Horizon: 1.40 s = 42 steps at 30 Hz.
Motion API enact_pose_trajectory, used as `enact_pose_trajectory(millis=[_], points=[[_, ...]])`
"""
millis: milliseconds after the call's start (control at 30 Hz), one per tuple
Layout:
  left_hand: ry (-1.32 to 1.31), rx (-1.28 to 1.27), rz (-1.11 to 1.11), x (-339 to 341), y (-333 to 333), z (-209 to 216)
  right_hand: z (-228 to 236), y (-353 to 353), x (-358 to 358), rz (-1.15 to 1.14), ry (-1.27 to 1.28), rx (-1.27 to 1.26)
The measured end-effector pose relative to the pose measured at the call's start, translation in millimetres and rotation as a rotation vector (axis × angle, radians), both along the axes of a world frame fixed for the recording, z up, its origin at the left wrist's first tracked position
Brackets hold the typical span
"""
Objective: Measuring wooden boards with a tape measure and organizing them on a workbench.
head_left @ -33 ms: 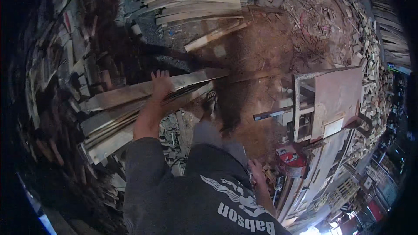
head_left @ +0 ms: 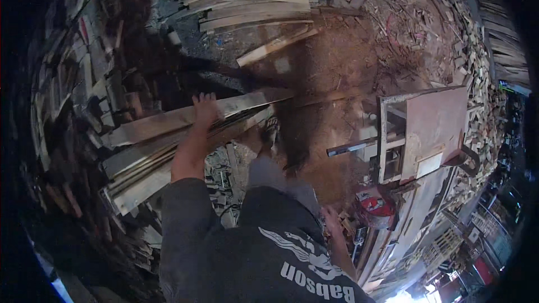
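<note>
My left hand (head_left: 206, 109) is over the topmost wooden plank (head_left: 151, 126), its fingers curled across the far edge. That plank lies on a stack of planks (head_left: 140, 191) to my left, running from lower left to the middle of the view. My right hand (head_left: 331, 220) hangs low beside my body, close to my shorts. Its fingers are partly hidden, and I cannot make out anything in it. One sandalled foot (head_left: 272, 129) shows by the stack's right end.
A framed worktable (head_left: 435, 129) with a reddish-brown top stands at the right, a red-and-white object (head_left: 375, 205) near its foot. A loose board (head_left: 275, 47) lies ahead on the dirt floor (head_left: 342, 56). Beyond it are stacked boards (head_left: 252, 0); wood scraps (head_left: 95, 78) cover the left.
</note>
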<state>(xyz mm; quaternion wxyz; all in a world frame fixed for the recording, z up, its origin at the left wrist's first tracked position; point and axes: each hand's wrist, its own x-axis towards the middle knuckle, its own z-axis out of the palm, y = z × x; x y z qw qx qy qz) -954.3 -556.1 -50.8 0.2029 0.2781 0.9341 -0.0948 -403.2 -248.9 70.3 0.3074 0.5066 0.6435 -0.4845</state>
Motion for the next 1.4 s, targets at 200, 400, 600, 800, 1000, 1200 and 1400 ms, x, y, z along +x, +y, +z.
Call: enact_pose_trajectory(millis=[200, 400, 600, 800, 1000, 1200, 1400], points=[[-0.293, -0.195, 0.047, -11, -24, -19, 12, 4, -35, -0.292, -0.254, -0.126], [-0.242, -0.046, -0.116, 12, -5, 23, -15, 10, -35, -0.316, -0.168, -0.136], [-0.274, -0.126, -0.126, 31, 3, 68, -10, 13, -45, -0.400, -0.101, -0.128], [-0.195, -0.070, -0.106, 22, -41, 53, -29, 16, -26, -0.312, -0.163, -0.172], [-0.446, -0.131, 0.131, -1, -64, 27, -8, 12, -73, -0.333, -0.118, -0.089], [-0.402, -0.280, 0.082, 6, -36, 38, -21, 10, -54, -0.341, -0.011, -0.017], [-0.408, -0.273, -0.014, -3, -26, 43, -1, -2, -83, -0.282, 0.131, 0.026]])
